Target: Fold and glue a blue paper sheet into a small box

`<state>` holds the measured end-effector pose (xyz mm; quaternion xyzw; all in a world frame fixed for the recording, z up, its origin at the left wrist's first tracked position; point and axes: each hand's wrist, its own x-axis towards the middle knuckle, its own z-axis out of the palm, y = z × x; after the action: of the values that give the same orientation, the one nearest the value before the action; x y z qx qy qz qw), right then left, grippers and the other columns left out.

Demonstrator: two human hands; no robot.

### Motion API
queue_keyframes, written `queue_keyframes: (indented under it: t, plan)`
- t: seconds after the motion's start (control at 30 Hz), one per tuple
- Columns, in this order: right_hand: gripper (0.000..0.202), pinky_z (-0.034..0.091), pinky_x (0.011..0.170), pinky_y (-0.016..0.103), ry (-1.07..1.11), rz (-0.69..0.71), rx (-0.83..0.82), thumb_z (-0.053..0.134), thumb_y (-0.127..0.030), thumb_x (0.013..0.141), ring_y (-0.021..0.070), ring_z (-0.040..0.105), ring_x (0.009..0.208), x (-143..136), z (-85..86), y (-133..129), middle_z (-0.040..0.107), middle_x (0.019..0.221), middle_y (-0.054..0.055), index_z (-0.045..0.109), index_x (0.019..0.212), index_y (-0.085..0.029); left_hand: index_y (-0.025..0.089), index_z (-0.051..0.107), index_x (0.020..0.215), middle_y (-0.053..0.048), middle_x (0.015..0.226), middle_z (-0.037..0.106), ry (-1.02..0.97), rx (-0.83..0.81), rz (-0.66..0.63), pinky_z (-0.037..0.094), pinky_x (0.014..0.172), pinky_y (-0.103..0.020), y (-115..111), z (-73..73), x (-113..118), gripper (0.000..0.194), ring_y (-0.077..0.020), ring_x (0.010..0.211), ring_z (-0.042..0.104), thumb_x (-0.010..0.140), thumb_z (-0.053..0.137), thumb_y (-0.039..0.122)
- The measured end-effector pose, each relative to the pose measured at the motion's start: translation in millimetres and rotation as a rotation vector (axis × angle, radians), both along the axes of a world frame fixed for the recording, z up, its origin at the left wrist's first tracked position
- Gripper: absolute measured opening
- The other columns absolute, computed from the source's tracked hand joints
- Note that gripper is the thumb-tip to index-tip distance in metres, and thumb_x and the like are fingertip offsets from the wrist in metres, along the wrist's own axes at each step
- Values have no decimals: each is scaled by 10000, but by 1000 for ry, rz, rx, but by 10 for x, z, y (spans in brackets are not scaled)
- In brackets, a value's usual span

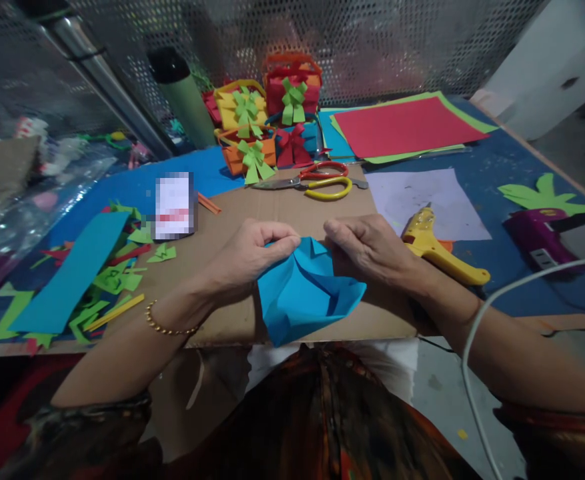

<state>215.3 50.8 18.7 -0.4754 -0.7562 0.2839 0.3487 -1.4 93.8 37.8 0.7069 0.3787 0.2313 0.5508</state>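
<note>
A sheet of bright blue paper (299, 300), folded into an open, creased pouch-like shape, is held up over the cardboard near the table's front edge. My left hand (252, 250) pinches its upper left edge between thumb and fingers. At the upper right edge, my right hand (367, 243) is closed, its curled fingers against the paper and its fingertips partly hidden. Beyond my hands lie scissors (305, 181) with one red and one yellow handle. A yellow glue gun (442, 253) rests to the right of my right hand.
Small paper baskets (245, 110) with bows stand at the back. Coloured sheets (407, 127) are stacked at the back right. Green scraps and a blue strip (75, 270) lie left, near a phone (173, 205). A white cable (477, 327) crosses over my right forearm. Cardboard (222, 320) covers the table's middle.
</note>
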Motion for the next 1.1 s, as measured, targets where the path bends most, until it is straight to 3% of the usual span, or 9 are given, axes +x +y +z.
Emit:
queue_keyframes:
  t: [0.23,0.47,0.6,0.93,1.1]
  plan:
    - [493,323,598,268,-44,164,100,512,-618,1004,103,444,611,5,21,26,505,663,-32,522,741,-200,154,702,756,2,707,620,10,-51,-26,407,582,-228,-29,-12,1,298,-114,650,512,823,660,442]
    - [486,295,596,280,0,126,28,484,-573,1019,104,380,597,-41,-28,22,400,624,-55,415,689,-224,159,686,737,10,698,583,18,-21,-28,385,563,-229,-38,-6,0,278,-112,642,486,824,641,418]
    - [427,292,598,282,32,109,-17,512,-526,1004,108,370,603,-53,-50,22,393,631,-58,439,710,-225,154,674,728,17,684,566,4,-9,-38,365,554,-224,-28,-6,4,259,-103,631,467,820,629,391]
    - [367,301,612,278,-20,129,32,476,-430,1023,110,405,611,-56,-51,1,388,633,-56,417,722,-229,150,686,742,7,696,589,49,37,-74,380,580,-234,-29,-7,3,281,-112,650,481,845,602,398]
    - [407,295,585,262,-74,158,72,592,-524,963,107,409,601,-10,-68,37,453,647,-50,444,731,-223,157,690,748,-8,736,634,90,64,-54,407,613,-247,-24,5,9,273,-127,684,519,838,593,395]
